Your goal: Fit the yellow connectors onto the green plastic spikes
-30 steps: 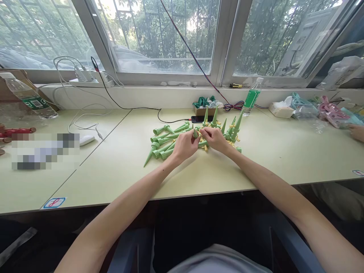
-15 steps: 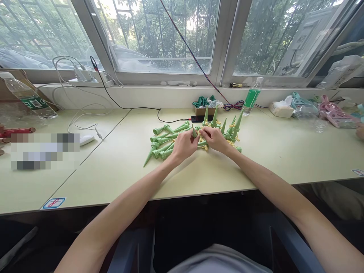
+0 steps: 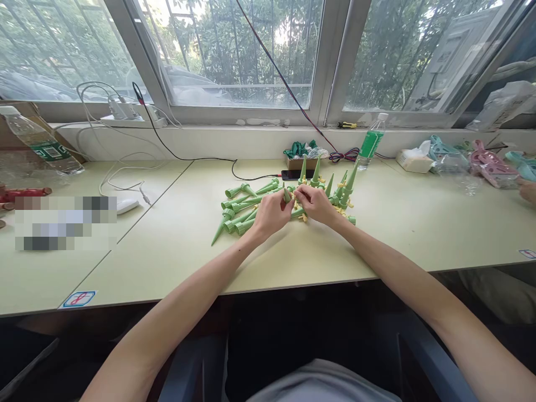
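Note:
My left hand (image 3: 273, 213) is closed around a green plastic watering spike (image 3: 287, 194), whose pointed tip shows above the fingers. Close beside it, my right hand (image 3: 315, 202) pinches at a small yellow valve piece (image 3: 293, 197) on that spike; the fingers cover most of it. Several green watering spikes (image 3: 239, 205) lie in a pile left of and behind my hands. To the right, more spikes with yellow valves stand point up, such as a tall green spike (image 3: 350, 181).
Behind the pile lie a black phone (image 3: 292, 175) on a cable and a small cardboard box (image 3: 301, 163). A green-labelled bottle (image 3: 371, 142), a tissue pack (image 3: 414, 159) and pink plastic clips (image 3: 494, 164) stand rightward. Another person's hand (image 3: 528, 191) shows at the right edge.
My hands hold almost the same pose over the pile. At the right edge, the other person's hand has shifted slightly inward and more of a teal plastic piece shows.

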Available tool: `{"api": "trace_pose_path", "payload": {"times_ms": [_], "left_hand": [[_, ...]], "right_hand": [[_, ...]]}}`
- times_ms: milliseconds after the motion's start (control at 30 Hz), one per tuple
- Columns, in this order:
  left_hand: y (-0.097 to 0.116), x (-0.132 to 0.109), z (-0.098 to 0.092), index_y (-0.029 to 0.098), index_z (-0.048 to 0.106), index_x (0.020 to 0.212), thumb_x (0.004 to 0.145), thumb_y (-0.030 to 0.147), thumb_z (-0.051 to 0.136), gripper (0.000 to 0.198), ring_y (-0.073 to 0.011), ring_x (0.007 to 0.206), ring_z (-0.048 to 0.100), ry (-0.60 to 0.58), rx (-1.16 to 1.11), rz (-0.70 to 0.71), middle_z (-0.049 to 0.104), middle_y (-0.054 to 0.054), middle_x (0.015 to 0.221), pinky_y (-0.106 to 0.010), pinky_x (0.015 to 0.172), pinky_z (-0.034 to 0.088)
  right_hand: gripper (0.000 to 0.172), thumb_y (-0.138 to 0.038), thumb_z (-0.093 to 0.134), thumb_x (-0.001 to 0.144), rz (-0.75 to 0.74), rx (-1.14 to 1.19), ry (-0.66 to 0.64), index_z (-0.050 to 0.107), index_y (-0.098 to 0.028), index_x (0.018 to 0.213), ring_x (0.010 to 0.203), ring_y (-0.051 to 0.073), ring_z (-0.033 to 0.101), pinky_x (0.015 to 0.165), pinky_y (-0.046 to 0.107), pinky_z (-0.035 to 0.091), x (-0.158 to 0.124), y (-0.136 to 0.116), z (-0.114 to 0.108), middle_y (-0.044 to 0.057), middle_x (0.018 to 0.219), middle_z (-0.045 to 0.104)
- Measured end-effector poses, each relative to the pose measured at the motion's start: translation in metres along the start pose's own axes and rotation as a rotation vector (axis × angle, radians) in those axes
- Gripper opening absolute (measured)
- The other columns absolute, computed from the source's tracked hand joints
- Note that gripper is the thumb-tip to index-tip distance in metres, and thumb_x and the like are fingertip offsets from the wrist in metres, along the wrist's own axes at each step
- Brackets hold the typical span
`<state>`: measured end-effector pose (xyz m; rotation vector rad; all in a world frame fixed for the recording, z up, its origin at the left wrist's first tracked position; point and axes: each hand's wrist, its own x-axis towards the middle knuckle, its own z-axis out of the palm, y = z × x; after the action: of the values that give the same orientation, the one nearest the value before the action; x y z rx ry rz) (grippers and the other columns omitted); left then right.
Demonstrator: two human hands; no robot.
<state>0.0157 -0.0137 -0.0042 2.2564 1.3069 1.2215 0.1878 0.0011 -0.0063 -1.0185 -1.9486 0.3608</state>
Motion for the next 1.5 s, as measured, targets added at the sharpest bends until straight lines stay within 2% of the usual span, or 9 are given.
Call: {"api": "trace_pose_path", "payload": {"times_ms": [167,300,400,533,667,1000,1300,1500], "left_hand": [[-0.0028,-0.0006,0.003,0.02,0.048,0.066,0.088,0.035,0.058,0.028,-0.0119,0.053,0.043,-0.007,-0.017,0.037,0.053,0.001,0.058,-0.028,0.055,0.034],[-0.0026,-0.0003,0.0033,0.02,0.046,0.064,0.088,0.036,0.058,0.031,-0.0115,0.052,0.041,-0.002,-0.027,0.041,0.052,0.001,0.057,-0.028,0.054,0.033],[-0.0016,0.0004,0.0023,0.02,0.05,0.067,0.088,0.035,0.057,0.028,-0.0114,0.052,0.04,-0.006,-0.041,0.028,0.051,0.001,0.058,-0.028,0.055,0.034],[0.0002,0.0013,0.0007,0.019,0.056,0.072,0.088,0.034,0.058,0.022,-0.0116,0.055,0.042,-0.003,-0.074,-0.02,0.056,0.0,0.063,-0.028,0.057,0.036],[0.0009,0.0014,0.0005,0.019,0.056,0.071,0.087,0.033,0.058,0.022,-0.0116,0.055,0.042,-0.01,-0.081,-0.023,0.056,0.0,0.062,-0.027,0.057,0.035],[-0.0032,-0.0002,0.0026,0.018,0.053,0.068,0.089,0.033,0.057,0.026,-0.0108,0.055,0.041,-0.03,-0.081,0.053,0.061,-0.002,0.067,-0.027,0.057,0.036],[-0.0027,0.0016,0.0036,0.018,0.055,0.069,0.087,0.033,0.06,0.025,-0.0109,0.057,0.045,-0.017,-0.124,-0.002,0.064,-0.003,0.071,-0.027,0.058,0.037],[-0.0016,0.0024,0.0044,0.018,0.052,0.067,0.085,0.033,0.062,0.025,-0.0114,0.056,0.044,-0.018,-0.117,-0.033,0.058,-0.001,0.064,-0.028,0.056,0.035]], "right_hand": [[0.052,-0.058,0.04,0.1,0.015,-0.041,0.006,0.033,-0.022,0.064,0.056,0.012,0.03,0.056,0.029,0.027,0.0017,0.0044,0.0005,-0.003,0.057,0.036],[0.055,-0.063,0.037,0.099,0.016,-0.037,0.013,0.031,-0.022,0.063,0.056,0.012,0.029,0.056,0.029,0.026,0.0013,0.0039,0.0004,-0.003,0.056,0.034],[0.05,-0.059,0.041,0.1,0.008,-0.01,0.021,0.037,-0.021,0.066,0.056,0.012,0.032,0.056,0.029,0.027,0.0003,0.0025,0.0004,-0.002,0.058,0.038],[0.034,-0.047,0.047,0.1,-0.008,0.039,0.016,0.052,-0.021,0.079,0.056,0.012,0.038,0.057,0.028,0.031,-0.0009,0.0018,0.0004,-0.001,0.066,0.05],[0.028,-0.041,0.049,0.099,-0.015,0.052,0.015,0.054,-0.02,0.081,0.057,0.012,0.041,0.058,0.028,0.033,-0.001,0.0044,0.0008,0.0,0.068,0.052],[0.028,-0.04,0.052,0.097,-0.004,0.039,0.038,0.055,-0.02,0.079,0.055,0.012,0.04,0.055,0.027,0.032,-0.0002,0.0081,0.0008,0.0,0.066,0.054],[0.037,-0.043,0.047,0.099,-0.012,0.009,0.039,0.049,-0.02,0.07,0.056,0.012,0.037,0.056,0.028,0.03,-0.0007,0.0029,0.0005,-0.002,0.06,0.044],[0.031,-0.041,0.048,0.099,-0.006,0.049,0.037,0.055,-0.02,0.077,0.058,0.013,0.043,0.057,0.028,0.034,-0.0015,0.004,0.0017,0.001,0.069,0.056]]}}
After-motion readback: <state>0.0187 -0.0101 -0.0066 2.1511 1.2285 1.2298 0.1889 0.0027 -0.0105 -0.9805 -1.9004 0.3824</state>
